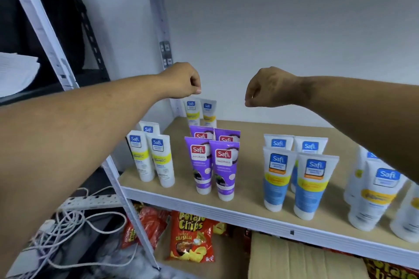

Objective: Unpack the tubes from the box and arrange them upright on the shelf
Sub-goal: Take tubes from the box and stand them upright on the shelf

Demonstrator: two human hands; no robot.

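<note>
Right arm (374,115) covers upper part of white tubes at far right (371,192); rightmost tube cut by frame edge. Rear purple tubes (201,132) mostly hidden behind front pair. Small print on all labels unreadable. Cardboard box (294,258) under shelf (249,213) cut off at bottom. Both fists closed, contents unseen.

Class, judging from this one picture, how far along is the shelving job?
Done: purple tubes, white tubes and blue tubes stand upright on the shelf. In hand: nothing visible; left hand and right hand hover closed. Left: unclear, no box is identifiable.
</note>
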